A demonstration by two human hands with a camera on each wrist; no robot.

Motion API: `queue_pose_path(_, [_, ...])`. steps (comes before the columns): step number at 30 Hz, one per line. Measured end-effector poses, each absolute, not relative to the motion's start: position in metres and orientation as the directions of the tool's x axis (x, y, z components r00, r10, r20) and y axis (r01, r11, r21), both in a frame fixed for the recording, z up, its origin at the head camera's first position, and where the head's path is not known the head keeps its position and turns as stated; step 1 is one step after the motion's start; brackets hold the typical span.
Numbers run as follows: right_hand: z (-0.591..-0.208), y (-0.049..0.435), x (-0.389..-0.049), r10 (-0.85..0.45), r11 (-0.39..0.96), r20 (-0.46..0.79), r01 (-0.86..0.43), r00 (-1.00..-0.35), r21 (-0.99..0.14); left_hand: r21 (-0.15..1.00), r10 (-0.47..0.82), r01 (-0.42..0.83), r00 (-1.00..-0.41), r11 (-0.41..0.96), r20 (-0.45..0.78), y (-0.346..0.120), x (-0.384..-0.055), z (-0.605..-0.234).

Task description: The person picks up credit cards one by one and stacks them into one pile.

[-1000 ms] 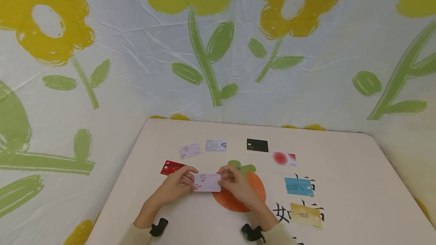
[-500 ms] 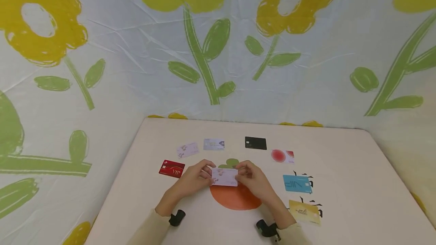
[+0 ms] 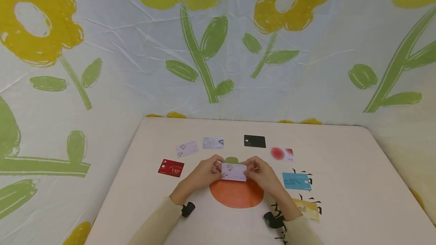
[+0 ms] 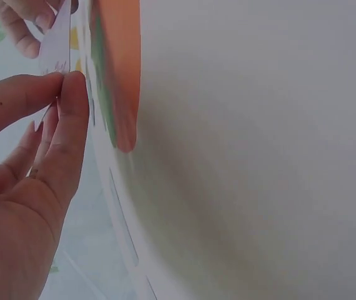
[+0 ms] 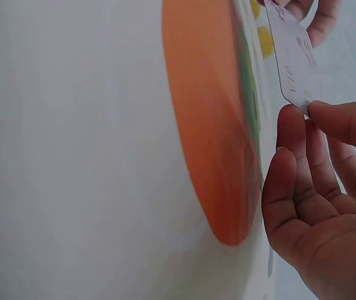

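Note:
In the head view a pale lilac VIP card [image 3: 234, 172] with a floral print is held level between both hands, over the orange fruit picture [image 3: 236, 196] on the table. My left hand [image 3: 206, 170] pinches its left end between thumb and fingers. The opposite end is pinched by my right hand [image 3: 263, 177]. From the left wrist, the card [image 4: 56, 47] shows nearly edge-on, with thumb and index fingertip on its corner. The right wrist view shows the printed face of the card [image 5: 293, 59], thumb on one side and fingertips behind.
Other cards form an arc on the table: red [image 3: 171, 168], lilac [image 3: 187, 149], silver [image 3: 213, 143], black [image 3: 254, 141], white with a red circle [image 3: 281, 154], blue [image 3: 296, 181] and gold [image 3: 308, 210], partly behind the right forearm. A flower-patterned cloth [image 3: 136, 48] hangs behind.
Both hands have carried the lilac card to the right and slightly away from the body, keeping their pinch on its ends. The red card is now fully uncovered; the right forearm overlaps the gold one.

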State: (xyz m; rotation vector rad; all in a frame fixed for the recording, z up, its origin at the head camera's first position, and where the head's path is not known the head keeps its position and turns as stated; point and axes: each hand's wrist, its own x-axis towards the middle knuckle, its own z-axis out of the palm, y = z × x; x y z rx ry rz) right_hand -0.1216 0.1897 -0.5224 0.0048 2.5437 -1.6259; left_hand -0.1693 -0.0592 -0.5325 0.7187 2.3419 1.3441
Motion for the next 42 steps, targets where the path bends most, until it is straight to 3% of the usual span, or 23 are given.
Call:
queue_pose_path(23, [-0.53,0.189,-0.13,0.016,0.536,-0.164,0.146,-0.986,-0.831,0.783,0.564,0.269,-0.816,0.561,-0.124,-0.041,-0.176,-0.54])
queue_pose_path(42, [-0.529,0.192,-0.134,0.027,0.561,-0.179,0.163,-0.984,-0.811,0.799,0.564,0.258,-0.817,0.543,-0.119,-0.043,-0.176,-0.537])
